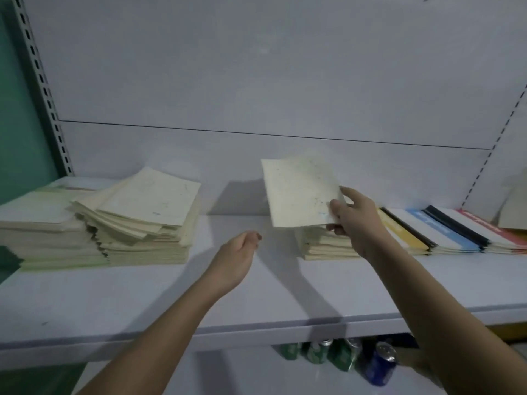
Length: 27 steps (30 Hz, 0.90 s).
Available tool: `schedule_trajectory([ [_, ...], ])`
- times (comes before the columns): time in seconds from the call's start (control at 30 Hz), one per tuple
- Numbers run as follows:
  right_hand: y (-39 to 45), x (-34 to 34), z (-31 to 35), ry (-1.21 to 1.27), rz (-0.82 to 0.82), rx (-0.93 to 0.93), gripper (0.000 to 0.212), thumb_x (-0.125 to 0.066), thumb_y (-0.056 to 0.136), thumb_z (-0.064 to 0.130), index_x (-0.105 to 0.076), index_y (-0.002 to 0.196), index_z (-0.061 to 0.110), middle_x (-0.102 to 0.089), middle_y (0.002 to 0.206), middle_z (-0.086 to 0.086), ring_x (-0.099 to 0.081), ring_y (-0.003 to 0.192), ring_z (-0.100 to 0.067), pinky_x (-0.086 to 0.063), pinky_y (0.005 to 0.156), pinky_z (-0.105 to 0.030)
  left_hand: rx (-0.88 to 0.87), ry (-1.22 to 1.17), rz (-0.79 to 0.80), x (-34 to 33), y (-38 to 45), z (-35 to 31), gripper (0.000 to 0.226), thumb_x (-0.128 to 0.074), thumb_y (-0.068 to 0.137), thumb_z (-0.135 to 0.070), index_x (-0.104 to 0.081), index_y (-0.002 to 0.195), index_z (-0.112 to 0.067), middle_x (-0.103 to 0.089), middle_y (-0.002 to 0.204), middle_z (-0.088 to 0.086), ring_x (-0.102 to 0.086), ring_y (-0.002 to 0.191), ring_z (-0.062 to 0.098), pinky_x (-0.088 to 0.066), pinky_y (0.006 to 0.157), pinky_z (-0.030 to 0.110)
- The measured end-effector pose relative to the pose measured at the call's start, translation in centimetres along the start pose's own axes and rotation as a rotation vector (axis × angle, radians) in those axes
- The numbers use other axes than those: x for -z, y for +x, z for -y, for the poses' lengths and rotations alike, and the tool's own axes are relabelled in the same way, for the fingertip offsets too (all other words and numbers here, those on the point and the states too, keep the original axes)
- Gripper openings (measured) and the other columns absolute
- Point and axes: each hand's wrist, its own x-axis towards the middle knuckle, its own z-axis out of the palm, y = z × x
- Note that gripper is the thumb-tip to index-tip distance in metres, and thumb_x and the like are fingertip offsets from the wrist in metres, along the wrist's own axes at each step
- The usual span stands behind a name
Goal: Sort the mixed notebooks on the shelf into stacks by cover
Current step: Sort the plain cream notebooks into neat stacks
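My right hand (358, 220) grips a cream notebook (299, 191) by its right edge and holds it tilted in the air above a short cream stack (319, 246) in the middle of the white shelf (142, 297). My left hand (238, 258) hovers over the shelf to the left of that stack, fingers loosely curled, holding nothing. A tall untidy pile of cream notebooks (145, 220) stands at the left, with a pale green-edged stack (45, 235) beside it. Notebooks with yellow, blue and red covers (445, 232) lie fanned out at the right.
The shelf's white back panel rises behind the stacks, with slotted uprights at both sides. Below the front edge stand green cans (316, 352) and a blue can (380, 363). A pale object (513, 206) sits at the far right.
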Motion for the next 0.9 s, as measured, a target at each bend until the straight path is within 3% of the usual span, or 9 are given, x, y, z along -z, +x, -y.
schedule_trajectory([
  [0.13, 4.1, 2.9, -0.8, -0.109, -0.018, -0.074, 0.032, -0.043, 0.1, 0.003, -0.051, 0.13, 0.007, -0.06, 0.08, -0.007, -0.058, 0.044, -0.015, -0.043, 0.037, -0.018, 0.02, 0.364, 0.012, -3.3, 2.0, 1.3, 0.033, -0.039, 0.101, -0.037, -0.058, 0.125, -0.024, -0.059, 0.13, -0.001, -0.052, 0.122, 0.023, -0.043, 0.101, 0.039],
  [0.23, 6.6, 4.0, -2.1, -0.228, 0.029, -0.081, 0.03, -0.043, 0.099, 0.003, -0.051, 0.128, -0.001, -0.061, 0.079, -0.012, -0.06, 0.044, -0.017, -0.045, 0.037, -0.019, 0.019, 0.622, -0.011, -5.8, 3.2, 1.6, 0.039, -0.035, 0.101, -0.04, -0.049, 0.135, -0.028, -0.05, 0.141, -0.002, -0.043, 0.13, 0.024, -0.033, 0.107, 0.045],
  [0.3, 7.6, 4.6, -3.0, -0.485, 0.062, -0.051, 0.029, -0.05, 0.098, 0.012, -0.054, 0.123, -0.002, -0.064, 0.094, -0.019, -0.063, 0.066, -0.028, -0.055, 0.056, -0.03, 0.005, 0.74, -0.035, -7.1, 3.4, 2.0, 0.041, -0.032, 0.102, -0.041, -0.044, 0.14, -0.03, -0.043, 0.145, -0.004, -0.038, 0.132, 0.022, -0.027, 0.109, 0.046],
  [0.37, 8.2, 5.3, -4.3, -0.921, 0.116, 0.01, 0.039, -0.054, 0.094, 0.027, -0.054, 0.124, 0.002, -0.057, 0.119, -0.02, -0.055, 0.103, -0.035, -0.048, 0.085, -0.04, -0.013, 0.809, -0.063, -7.8, 3.4, 2.6, 0.042, -0.031, 0.101, -0.042, -0.042, 0.141, -0.032, -0.041, 0.145, -0.006, -0.036, 0.131, 0.02, -0.025, 0.109, 0.046],
  [0.43, 8.2, 5.3, -5.6, -1.077, 0.128, 0.066, 0.05, -0.053, 0.093, 0.037, -0.045, 0.135, 0.013, -0.041, 0.134, -0.016, -0.038, 0.124, -0.035, -0.039, 0.097, -0.044, -0.016, 0.776, -0.091, -7.6, 3.7, 2.8, 0.041, -0.035, 0.101, -0.042, -0.044, 0.139, -0.034, -0.041, 0.145, -0.009, -0.037, 0.132, 0.018, -0.025, 0.11, 0.042],
  [0.53, 8.7, 5.2, -6.9, -0.923, 0.224, 0.105, 0.057, -0.05, 0.092, 0.043, -0.036, 0.144, 0.024, -0.032, 0.143, -0.011, -0.031, 0.132, -0.034, -0.034, 0.106, -0.047, -0.017, 0.703, -0.116, -7.2, 3.8, 3.0, 0.037, -0.041, 0.1, -0.038, -0.049, 0.136, -0.032, -0.045, 0.144, -0.012, -0.039, 0.132, 0.015, -0.025, 0.11, 0.036],
  [0.67, 9.9, 6.9, -6.7, -0.738, 0.338, 0.071, 0.059, -0.053, 0.092, 0.049, -0.038, 0.144, 0.025, -0.032, 0.145, -0.011, -0.047, 0.123, -0.034, -0.038, 0.104, -0.04, -0.016, 0.703, -0.129, -7.4, 3.6, 3.0, 0.037, -0.041, 0.1, -0.037, -0.048, 0.136, -0.032, -0.045, 0.144, -0.013, -0.038, 0.133, 0.012, -0.024, 0.111, 0.035],
  [0.8, 9.0, 7.2, -5.7, -0.643, 0.183, 0.406, 0.033, -0.052, 0.096, 0.033, -0.055, 0.126, 0.02, -0.05, 0.131, -0.004, -0.051, 0.116, -0.022, -0.039, 0.087, -0.029, 0.078, 0.785, -0.131, -7.7, 3.5, 2.9, 0.048, -0.034, 0.101, -0.044, -0.035, 0.148, -0.031, -0.031, 0.155, -0.007, -0.023, 0.143, 0.014, -0.013, 0.118, 0.04],
  [0.9, 6.0, 6.3, -2.9, -0.555, 0.379, 0.6, 0.021, -0.05, 0.097, 0.031, -0.057, 0.116, 0.029, -0.06, 0.11, 0.012, -0.057, 0.101, -0.006, -0.045, 0.086, -0.029, 0.126, 0.838, -0.1, -8.0, 3.6, 2.5, 0.053, -0.026, 0.1, -0.048, -0.031, 0.15, -0.03, -0.027, 0.158, -0.005, -0.019, 0.146, 0.015, -0.01, 0.119, 0.042],
])
